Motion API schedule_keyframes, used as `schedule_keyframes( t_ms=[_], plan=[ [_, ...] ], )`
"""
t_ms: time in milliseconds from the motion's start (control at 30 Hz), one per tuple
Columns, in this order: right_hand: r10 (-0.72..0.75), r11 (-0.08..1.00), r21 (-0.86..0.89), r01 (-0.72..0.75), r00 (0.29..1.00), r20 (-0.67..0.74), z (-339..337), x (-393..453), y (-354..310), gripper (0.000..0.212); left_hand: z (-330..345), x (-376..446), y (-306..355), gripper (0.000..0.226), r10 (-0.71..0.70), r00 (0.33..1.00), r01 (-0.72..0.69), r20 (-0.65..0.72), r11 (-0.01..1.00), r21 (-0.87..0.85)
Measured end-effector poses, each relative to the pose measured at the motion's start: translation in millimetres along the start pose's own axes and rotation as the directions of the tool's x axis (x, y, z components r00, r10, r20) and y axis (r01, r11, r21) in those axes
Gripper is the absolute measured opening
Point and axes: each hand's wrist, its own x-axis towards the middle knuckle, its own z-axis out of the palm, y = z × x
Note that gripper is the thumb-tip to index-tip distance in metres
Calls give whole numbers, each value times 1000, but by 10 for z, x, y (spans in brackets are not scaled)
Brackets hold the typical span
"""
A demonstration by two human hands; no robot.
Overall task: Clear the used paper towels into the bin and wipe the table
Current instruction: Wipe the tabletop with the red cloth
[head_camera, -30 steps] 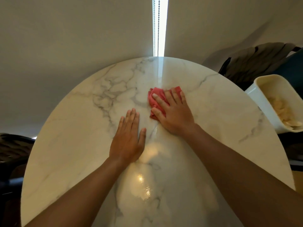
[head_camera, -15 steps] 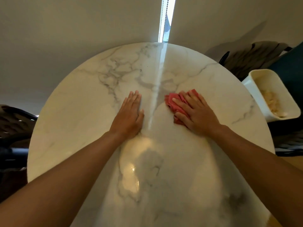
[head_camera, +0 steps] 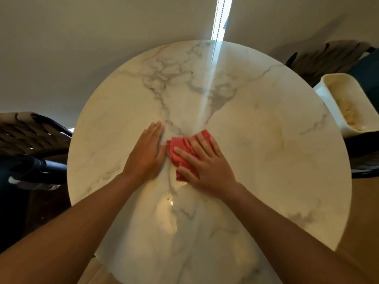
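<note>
Right hand (head_camera: pixel 207 162): lay flat, palm down, on the red cloth (head_camera: pixel 180 149); fingers straight and slightly spread, pressing the cloth against the table; nothing pinched or curled round.
Red cloth: crumpled, lying on the table near its middle, mostly under the right hand's fingers; its folds stuck out past the fingertips on the far side and to the left.
Left hand (head_camera: pixel 146 153): rested flat on the bare marble just left of the cloth; fingers straight and held together, thumb lying toward the cloth; whether the thumb touched the cloth could not be told.
Forearms: both bare, entering from the near edge of the view and meeting toward the table's middle.
Table (head_camera: pixel 266 160): round, white marble top with grey veins; a glossy patch of reflected light lay on the near side between the forearms; a bright narrow streak ran from the far edge to the cloth.
Bin (head_camera: pixel 326 93): white, open-topped, standing beyond the table's right edge, off the top.
Paper towels (head_camera: pixel 348 114): pale crumpled material lay inside the bin, toward its lower part; details too small to tell.
Chairs: a dark chair with woven back (head_camera: pixel 26 136) stood left of the table; another dark chair (head_camera: pixel 320 58) stood at far right behind the bin.
Window gap (head_camera: pixel 221 17): bright vertical strip with a bead chain, beyond the far edge.
</note>
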Motion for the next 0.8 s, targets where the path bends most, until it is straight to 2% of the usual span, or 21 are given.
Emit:
schedule_keyframes(
  t_ms=[133,200,267,333,400,467,533,600,667,800],
  plan=[
    [-159,986,-34,160,987,37,-153,-692,272,57,29,-165,-10,58,113,992,-117,61,990,79],
    [-110,993,-45,113,992,56,-222,-914,542,58,32,-197,-21,57,139,988,-145,62,984,100],
    [61,996,-66,-57,997,51,-264,-1023,782,58,33,-194,-2,57,154,987,-159,53,981,113],
    [267,960,-97,-263,963,37,-259,-954,878,60,49,-196,0,57,166,985,-170,44,977,131],
    [468,878,-113,-465,884,0,-225,-697,835,62,70,-195,0,56,157,987,-160,32,978,136],
    [631,773,-78,-630,776,-11,-173,-342,701,61,81,-204,-1,57,148,988,-151,33,980,133],
    [695,718,-37,-695,718,11,-114,-27,483,61,80,-213,-4,57,146,988,-150,42,981,120],
    [668,744,-11,-668,744,14,-57,128,161,61,65,-206,-10,57,148,988,-152,45,984,94],
    [584,811,-16,-584,812,-7,17,68,-222,59,47,-206,-19,56,143,989,-146,45,986,79],
    [478,878,33,-477,875,-77,128,-471,-807,55,21,-223,-36,57,156,986,-159,49,986,56]
  ],
)
